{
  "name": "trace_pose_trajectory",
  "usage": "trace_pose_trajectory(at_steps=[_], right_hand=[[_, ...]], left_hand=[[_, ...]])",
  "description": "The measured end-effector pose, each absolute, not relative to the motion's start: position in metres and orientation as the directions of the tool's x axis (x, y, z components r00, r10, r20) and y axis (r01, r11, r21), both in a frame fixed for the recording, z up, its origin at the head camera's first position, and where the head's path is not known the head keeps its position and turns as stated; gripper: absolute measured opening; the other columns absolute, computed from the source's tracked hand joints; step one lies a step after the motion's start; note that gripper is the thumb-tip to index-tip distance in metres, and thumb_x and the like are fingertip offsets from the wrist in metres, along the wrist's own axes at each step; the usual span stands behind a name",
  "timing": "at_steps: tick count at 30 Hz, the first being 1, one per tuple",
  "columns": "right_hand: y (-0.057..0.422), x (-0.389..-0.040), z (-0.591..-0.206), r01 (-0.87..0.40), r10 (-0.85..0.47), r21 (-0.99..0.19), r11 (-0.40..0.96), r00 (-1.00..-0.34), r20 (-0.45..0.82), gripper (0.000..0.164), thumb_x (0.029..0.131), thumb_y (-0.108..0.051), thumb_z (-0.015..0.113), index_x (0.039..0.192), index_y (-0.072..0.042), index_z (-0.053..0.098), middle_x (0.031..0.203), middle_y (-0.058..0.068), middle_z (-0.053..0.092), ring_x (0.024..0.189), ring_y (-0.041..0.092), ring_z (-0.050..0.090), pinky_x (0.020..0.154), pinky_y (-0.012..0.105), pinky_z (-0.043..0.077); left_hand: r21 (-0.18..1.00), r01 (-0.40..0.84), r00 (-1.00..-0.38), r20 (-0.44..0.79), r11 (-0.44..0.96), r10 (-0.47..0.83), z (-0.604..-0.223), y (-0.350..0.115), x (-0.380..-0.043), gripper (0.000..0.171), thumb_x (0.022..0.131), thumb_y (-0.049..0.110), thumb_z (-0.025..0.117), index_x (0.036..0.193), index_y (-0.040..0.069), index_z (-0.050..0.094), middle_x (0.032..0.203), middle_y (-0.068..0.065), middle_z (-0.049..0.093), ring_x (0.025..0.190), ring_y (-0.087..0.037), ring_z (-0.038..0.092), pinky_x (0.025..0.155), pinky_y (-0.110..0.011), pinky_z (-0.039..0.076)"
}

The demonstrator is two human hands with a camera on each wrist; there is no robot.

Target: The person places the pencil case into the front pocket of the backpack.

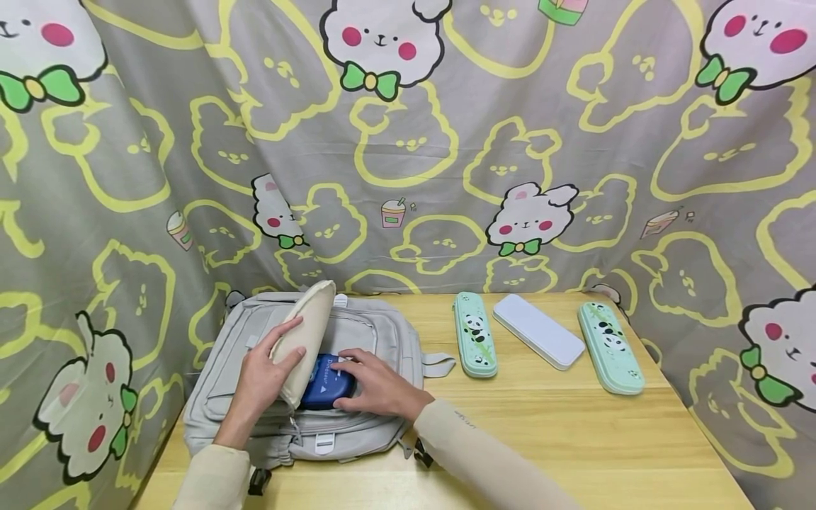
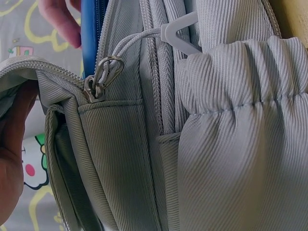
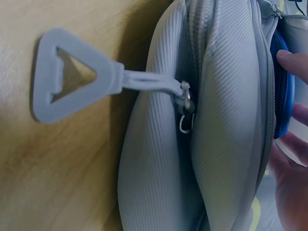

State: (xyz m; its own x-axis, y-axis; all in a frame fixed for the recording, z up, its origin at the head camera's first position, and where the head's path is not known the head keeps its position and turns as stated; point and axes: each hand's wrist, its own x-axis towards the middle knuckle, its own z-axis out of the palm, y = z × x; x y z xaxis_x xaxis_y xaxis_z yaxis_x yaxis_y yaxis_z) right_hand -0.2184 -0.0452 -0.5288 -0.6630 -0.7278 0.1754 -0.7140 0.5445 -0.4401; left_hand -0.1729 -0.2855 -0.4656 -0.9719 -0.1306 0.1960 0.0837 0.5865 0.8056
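A grey backpack (image 1: 398, 340) lies flat at the left of the table, its front pocket unzipped. My left hand (image 1: 263, 372) grips the pocket flap (image 1: 316, 312) and holds it raised, thumb on the pale inner side. Inside the pocket opening sits a dark blue zipped case (image 1: 321, 393) with "Dinosaur" lettering. With thumb and fingers, my right hand (image 1: 379, 386) holds the case at its right end. In the right wrist view, the fingers (image 3: 299, 113) lie along the case's outer face. The left wrist view shows the case's edge beside the pocket zipper (image 2: 91, 89); its lower part is hidden.
Right of the backpack lie a mint panda pencil case (image 1: 474, 333), a plain white-lavender case (image 1: 538, 331) and another mint panda case (image 1: 610, 347). A grey strap loop (image 1: 438, 365) sticks out from the bag. Patterned curtains (image 1: 408, 156) enclose the table's back and sides.
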Motion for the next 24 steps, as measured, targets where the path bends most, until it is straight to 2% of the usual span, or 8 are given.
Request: trace_pose_trajectory(at_steps=[24], right_hand=[[-0.057,-0.22,-0.532,-0.745,-0.741,-0.428,0.512,-0.635,0.219,0.068,0.097,-0.054,0.08,0.154,-0.021,0.062,0.162,0.006,0.054,0.147,0.021,0.055,0.121,0.035,0.046]], left_hand=[[0.827,0.08,-0.973,0.185,0.557,-0.134,-0.467,-0.287,-0.175,0.052,0.106,0.02,0.073,0.157,0.024,0.061,0.166,-0.017,0.052,0.151,-0.041,0.049,0.115,-0.06,0.043]])
